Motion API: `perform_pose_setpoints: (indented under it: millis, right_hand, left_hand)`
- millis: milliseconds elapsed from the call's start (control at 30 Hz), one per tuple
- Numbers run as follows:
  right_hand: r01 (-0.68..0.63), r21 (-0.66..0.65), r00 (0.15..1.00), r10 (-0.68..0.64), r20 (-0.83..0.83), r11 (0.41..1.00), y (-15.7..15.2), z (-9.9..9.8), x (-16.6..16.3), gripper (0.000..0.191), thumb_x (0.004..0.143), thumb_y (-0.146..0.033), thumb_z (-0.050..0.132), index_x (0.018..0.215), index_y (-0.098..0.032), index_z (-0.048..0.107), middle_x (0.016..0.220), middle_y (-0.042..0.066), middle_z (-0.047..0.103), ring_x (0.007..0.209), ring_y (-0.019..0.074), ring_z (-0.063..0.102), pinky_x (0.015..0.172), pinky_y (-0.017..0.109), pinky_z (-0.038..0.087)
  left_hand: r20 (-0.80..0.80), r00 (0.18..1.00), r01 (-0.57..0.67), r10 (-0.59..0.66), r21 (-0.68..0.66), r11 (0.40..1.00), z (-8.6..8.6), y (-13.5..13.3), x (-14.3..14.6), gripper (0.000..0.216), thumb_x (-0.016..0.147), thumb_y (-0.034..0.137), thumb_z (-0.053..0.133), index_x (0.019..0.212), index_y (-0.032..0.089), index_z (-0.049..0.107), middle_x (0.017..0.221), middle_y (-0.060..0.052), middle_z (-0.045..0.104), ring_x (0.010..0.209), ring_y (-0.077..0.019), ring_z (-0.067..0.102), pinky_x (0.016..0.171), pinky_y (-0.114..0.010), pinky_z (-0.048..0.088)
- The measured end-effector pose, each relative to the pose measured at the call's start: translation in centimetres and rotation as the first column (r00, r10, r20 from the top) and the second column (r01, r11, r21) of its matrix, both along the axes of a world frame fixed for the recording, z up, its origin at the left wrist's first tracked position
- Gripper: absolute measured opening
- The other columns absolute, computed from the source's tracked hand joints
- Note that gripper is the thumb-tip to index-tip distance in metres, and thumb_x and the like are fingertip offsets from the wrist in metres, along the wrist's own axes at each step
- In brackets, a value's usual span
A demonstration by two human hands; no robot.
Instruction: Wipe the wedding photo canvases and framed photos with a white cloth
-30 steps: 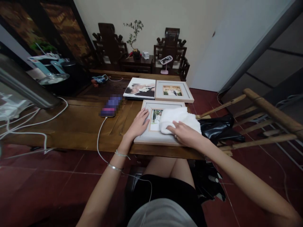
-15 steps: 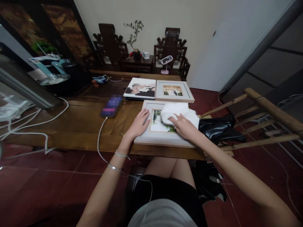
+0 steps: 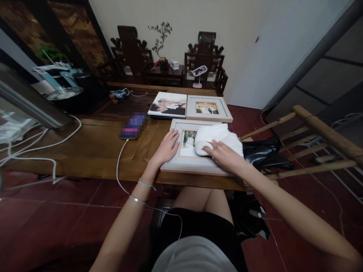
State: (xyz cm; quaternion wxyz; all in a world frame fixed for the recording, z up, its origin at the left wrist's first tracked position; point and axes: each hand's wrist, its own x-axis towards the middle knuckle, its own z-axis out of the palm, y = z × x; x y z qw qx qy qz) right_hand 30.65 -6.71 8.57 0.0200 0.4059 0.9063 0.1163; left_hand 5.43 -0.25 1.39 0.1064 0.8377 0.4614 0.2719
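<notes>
The left hand [image 3: 168,148] lies flat at nine o'clock on the near frame [image 3: 181,164]; the right hand [image 3: 224,155] grips a bunched white cloth [image 3: 214,133] at three — slid slightly toward five o'clock just now, so wiping apparently continues. Beyond, the phone [image 3: 134,126] at ten o'clock is pixelated — no writing is legible.

I see the left hand [image 3: 169,146] lying palm down just left of the frame's centre, its fingers stretched toward the upper right, the forearm [image 3: 129,215] slanting up from the bottom edge. Right of centre, the right hand [image 3: 225,154] reaches leftward with bent fingers, its forearm [image 3: 295,209] running in from the lower right corner.
</notes>
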Motion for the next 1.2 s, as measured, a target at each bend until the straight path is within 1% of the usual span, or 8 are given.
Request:
perform_pose_setpoints:
  millis: [167,300,400,600,767,967,1067,1200]
  right_hand:
    - [0.03,-0.163,0.995,-0.046,-0.094,0.986,-5.6,1.8,-1.6,0.043,0.078,0.002,0.039,0.113,-0.015,0.057,0.097,0.013,0.061,0.083,0.021,0.055,0.067,0.03,0.035]
    - [0.045,-0.176,0.99,-0.067,-0.123,0.983,-6.4,1.3,-2.6,0.045,0.078,-0.001,0.04,0.118,-0.016,0.055,0.102,0.013,0.061,0.087,0.0219,0.056,0.069,0.03,0.037]
    - [0.144,-0.13,0.981,-0.159,-0.111,0.981,-4.2,0.0,-2.6,0.043,0.08,-0.003,0.04,0.118,-0.018,0.055,0.108,0.014,0.06,0.091,0.0236,0.057,0.074,0.031,0.039]
    - [0.324,0.065,0.938,-0.311,-0.152,0.944,4.1,-0.9,-1.1,0.049,0.083,-0.005,0.038,0.129,-0.018,0.048,0.114,0.016,0.058,0.097,0.0272,0.055,0.081,0.035,0.039]
    - [0.183,0.111,0.981,-0.174,-0.083,0.977,7.9,-0.9,-0.4,0.046,0.083,-0.001,0.035,0.123,-0.014,0.053,0.114,0.017,0.057,0.103,0.0288,0.051,0.086,0.037,0.035]
    - [0.024,-0.062,0.998,-0.027,-0.053,0.998,3.7,-0.3,-0.8,0.043,0.081,0.001,0.036,0.115,-0.013,0.057,0.103,0.016,0.059,0.093,0.0249,0.053,0.079,0.033,0.036]
    - [0.01,-0.205,0.996,-0.028,-0.084,0.979,0.2,0.8,-1.0,0.042,0.081,-0.001,0.038,0.116,-0.015,0.056,0.1,0.015,0.06,0.086,0.0227,0.056,0.073,0.031,0.037]
    - [-0.017,-0.349,0.985,-0.044,-0.167,0.937,-3.8,2.1,-1.2,0.042,0.08,-0.002,0.042,0.117,-0.018,0.056,0.105,0.014,0.06,0.09,0.0221,0.058,0.075,0.031,0.039]
  left_hand:
    - [-0.011,1.0,-0.01,0.01,0.004,1.0,0.0,0.0,0.0,0.048,0.093,0.031,0.035,0.134,0.009,0.046,0.144,-0.014,0.043,0.139,-0.0254,0.028,0.115,-0.045,0.025]
    - [-0.021,1.0,-0.007,0.007,0.015,1.0,0.0,0.0,0.0,0.048,0.093,0.03,0.035,0.134,0.008,0.046,0.144,-0.015,0.043,0.139,-0.0257,0.028,0.115,-0.045,0.025]
    - [-0.028,1.0,0.004,-0.003,0.013,1.0,0.0,0.0,-0.1,0.049,0.093,0.031,0.035,0.133,0.005,0.046,0.144,-0.016,0.043,0.139,-0.0258,0.028,0.115,-0.044,0.024]
    - [-0.017,1.0,0.018,-0.018,0.007,1.0,0.0,0.1,-0.3,0.05,0.093,0.031,0.035,0.134,0.004,0.046,0.144,-0.016,0.042,0.139,-0.0257,0.027,0.115,-0.044,0.024]
    - [-0.007,1.0,0.02,-0.02,-0.006,1.0,0.0,0.1,-0.3,0.05,0.093,0.031,0.036,0.133,0.004,0.047,0.144,-0.017,0.042,0.139,-0.0262,0.027,0.115,-0.044,0.024]
    - [0.014,1.0,0.01,-0.01,-0.002,1.0,-0.1,0.1,-0.2,0.049,0.093,0.03,0.037,0.132,0.004,0.048,0.143,-0.017,0.043,0.139,-0.0263,0.028,0.115,-0.044,0.025]
    - [0.022,1.0,0.003,-0.003,0.004,1.0,-0.1,0.1,-0.1,0.047,0.093,0.03,0.037,0.133,0.007,0.048,0.143,-0.015,0.044,0.139,-0.0259,0.029,0.114,-0.046,0.026]
    - [0.019,1.0,-0.002,0.002,0.009,1.0,-0.1,0.0,-0.1,0.047,0.093,0.03,0.037,0.132,0.008,0.048,0.143,-0.015,0.044,0.139,-0.0256,0.029,0.114,-0.045,0.026]
